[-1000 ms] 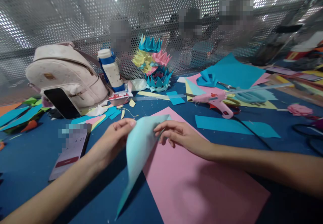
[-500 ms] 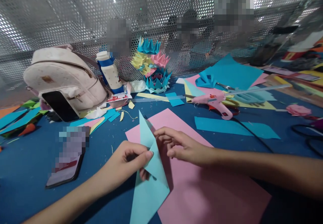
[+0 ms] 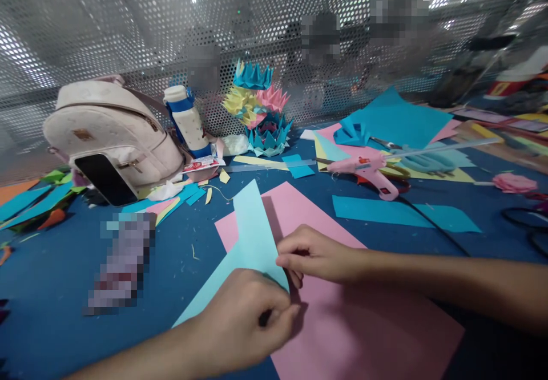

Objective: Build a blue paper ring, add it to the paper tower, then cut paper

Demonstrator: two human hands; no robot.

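A folded sheet of light-blue paper is held between both hands, above a large pink sheet. My left hand is closed on the paper's lower right edge, with its thumb and index finger pressed together. The right hand pinches the same right edge a little higher up. Part of the light-blue sheet spreads down to the left behind my left hand, and its lower portion is hidden there.
Left of the paper lies a blurred-out phone. Behind stand a backpack, a bottle and folded-paper flowers. To the right lie a pink glue gun, its black cord, a blue strip and scissors.
The light-blue paper has been turned, showing a flat upright band now. My left hand moved down and right to the edge; my right hand came down and took hold of it.
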